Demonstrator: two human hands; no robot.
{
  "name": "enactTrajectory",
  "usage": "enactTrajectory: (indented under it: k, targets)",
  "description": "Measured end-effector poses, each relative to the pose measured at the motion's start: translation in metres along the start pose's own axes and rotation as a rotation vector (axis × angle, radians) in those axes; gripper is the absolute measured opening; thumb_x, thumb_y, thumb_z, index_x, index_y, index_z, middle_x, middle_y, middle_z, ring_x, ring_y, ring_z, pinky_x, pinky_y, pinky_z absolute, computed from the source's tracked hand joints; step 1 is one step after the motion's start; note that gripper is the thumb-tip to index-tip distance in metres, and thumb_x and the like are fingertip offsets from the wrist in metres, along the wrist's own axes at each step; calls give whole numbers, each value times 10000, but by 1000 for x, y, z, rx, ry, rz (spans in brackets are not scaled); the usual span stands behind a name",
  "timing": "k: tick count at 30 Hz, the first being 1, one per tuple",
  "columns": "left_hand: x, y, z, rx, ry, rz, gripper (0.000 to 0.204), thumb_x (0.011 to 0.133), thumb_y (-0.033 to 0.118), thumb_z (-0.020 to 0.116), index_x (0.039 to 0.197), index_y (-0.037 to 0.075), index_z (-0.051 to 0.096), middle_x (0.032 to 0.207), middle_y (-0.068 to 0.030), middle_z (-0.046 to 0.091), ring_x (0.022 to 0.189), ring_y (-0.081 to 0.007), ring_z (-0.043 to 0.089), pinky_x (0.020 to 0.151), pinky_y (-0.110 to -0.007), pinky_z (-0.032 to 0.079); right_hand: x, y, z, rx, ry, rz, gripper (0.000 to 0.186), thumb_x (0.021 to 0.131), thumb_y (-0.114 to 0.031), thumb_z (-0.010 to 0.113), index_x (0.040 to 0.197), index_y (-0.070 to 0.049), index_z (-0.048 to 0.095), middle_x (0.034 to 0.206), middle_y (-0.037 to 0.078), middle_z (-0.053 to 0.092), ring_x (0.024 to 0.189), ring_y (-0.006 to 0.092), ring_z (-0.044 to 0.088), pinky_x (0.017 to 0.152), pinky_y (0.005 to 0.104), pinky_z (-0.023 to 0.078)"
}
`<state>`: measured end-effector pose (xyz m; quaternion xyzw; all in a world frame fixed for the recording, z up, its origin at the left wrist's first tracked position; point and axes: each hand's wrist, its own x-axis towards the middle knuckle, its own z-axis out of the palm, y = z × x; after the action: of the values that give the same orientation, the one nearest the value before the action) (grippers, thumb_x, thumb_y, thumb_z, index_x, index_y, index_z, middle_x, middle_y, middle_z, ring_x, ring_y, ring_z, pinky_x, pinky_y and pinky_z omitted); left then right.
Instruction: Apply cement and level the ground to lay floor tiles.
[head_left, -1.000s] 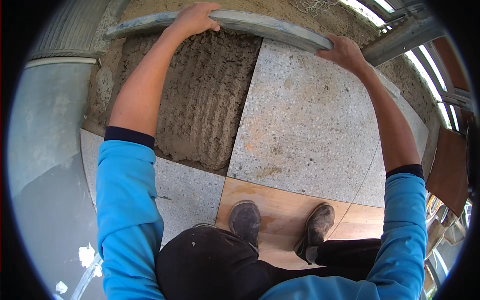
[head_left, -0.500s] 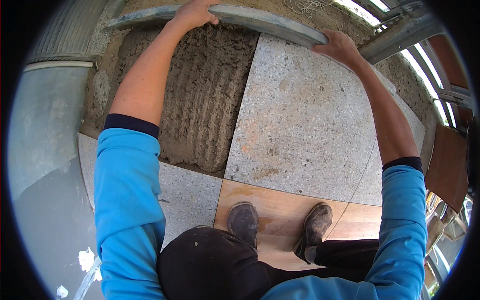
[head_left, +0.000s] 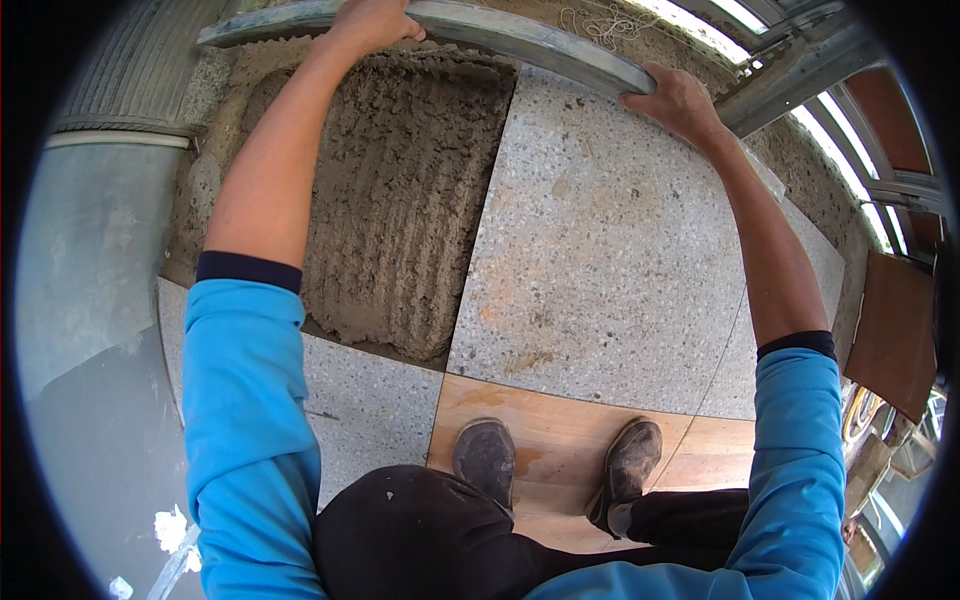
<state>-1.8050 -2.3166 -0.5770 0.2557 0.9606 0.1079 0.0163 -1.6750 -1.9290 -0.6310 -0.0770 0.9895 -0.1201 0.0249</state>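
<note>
A long grey straightedge bar (head_left: 520, 40) lies across the far side of the patch of wet, ridged mortar (head_left: 395, 210) and the top edge of a speckled grey tile (head_left: 590, 250). My left hand (head_left: 375, 25) grips the bar over the mortar, fingers curled round it. My right hand (head_left: 670, 100) holds it farther right, above the tile. A second speckled tile (head_left: 375, 400) borders the mortar on the near side.
A wooden board (head_left: 550, 400) lies under my shoes. A grey wall (head_left: 95, 260) runs along the left. String (head_left: 605, 25), a metal beam (head_left: 790, 75), a brown panel (head_left: 890, 330) and window frames are at the top and right.
The bar and both my hands have shifted slightly toward the top and left of the picture, exposing more mortar near its far edge. Both hands keep their grip.
</note>
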Motion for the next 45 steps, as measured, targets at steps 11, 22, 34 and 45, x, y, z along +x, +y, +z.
enactTrajectory:
  k: [11,22,34,45]
  targets:
    - [-3,4,26,6,-63,-105,580,797,215,850,1320,55,656,1340,-152,656,1264,-352,585,1064,-461,471,3,7,9,-41,-39,38,586,773,-437,815,1219,-75,701,942,163,748,893,317,727,860,456,561]
    - [-24,-23,58,195,-5,-87,639,808,328,841,1396,211,618,1287,-145,673,1223,-306,629,1025,-502,511,-6,2,19,12,-118,22,564,780,-458,775,1161,-45,717,919,169,744,881,313,726,848,469,560]
    - [13,-3,47,16,-159,-196,628,787,208,858,1362,86,636,1388,-159,624,1281,-349,584,1067,-479,476,28,25,35,34,-103,-19,563,798,-447,775,1222,-84,701,1005,157,749,920,287,727,840,442,569]
    - [14,19,-12,-8,-80,-61,507,768,161,834,1246,68,692,1252,-172,689,1200,-363,624,996,-470,509,8,7,-2,2,6,57,491,817,-426,770,1189,-109,722,919,134,757,844,275,737,822,447,573]
